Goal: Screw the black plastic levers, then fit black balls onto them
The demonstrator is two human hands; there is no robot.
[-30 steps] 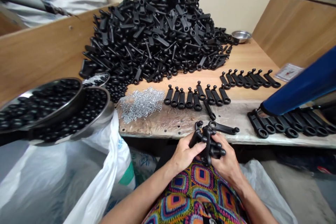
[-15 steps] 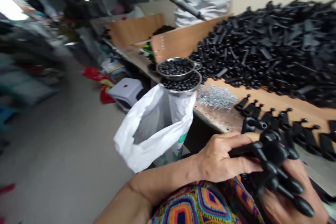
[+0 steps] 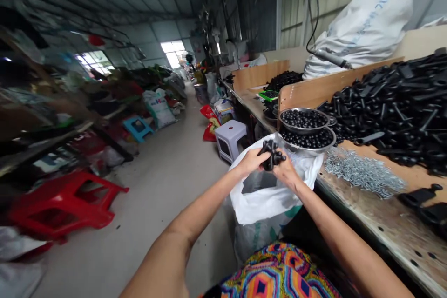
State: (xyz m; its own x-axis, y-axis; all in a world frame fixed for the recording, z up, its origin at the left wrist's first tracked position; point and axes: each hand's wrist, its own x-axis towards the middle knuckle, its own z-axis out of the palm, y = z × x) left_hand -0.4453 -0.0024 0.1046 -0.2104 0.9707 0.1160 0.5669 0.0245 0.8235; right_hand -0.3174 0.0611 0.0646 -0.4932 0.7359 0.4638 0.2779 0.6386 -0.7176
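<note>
Between them, my left hand [image 3: 252,162] and my right hand [image 3: 285,167] grip a bunch of black plastic parts with rounded knob ends [image 3: 271,154]. Both hands are closed around the bunch, over the mouth of a white woven sack [image 3: 256,212]. The sack stands open beside the workbench, its rim folded outward. Its inside is mostly hidden by my hands. Just past the sack, two metal bowls full of small black balls sit at the bench edge, the upper bowl [image 3: 303,127] overlapping the lower bowl [image 3: 316,150].
A heap of black parts [image 3: 394,107] covers the right of the bench, with a pile of silver screws [image 3: 365,174] in front. A grey stool [image 3: 231,132] stands beyond the sack. Left lie a red stool [image 3: 63,205] and a blue stool [image 3: 138,126]. A person [image 3: 199,74] is far down the aisle.
Both hands have carried the black parts from the bench front, at lower right, over to the sack's mouth. My view has swung up and to the left.
</note>
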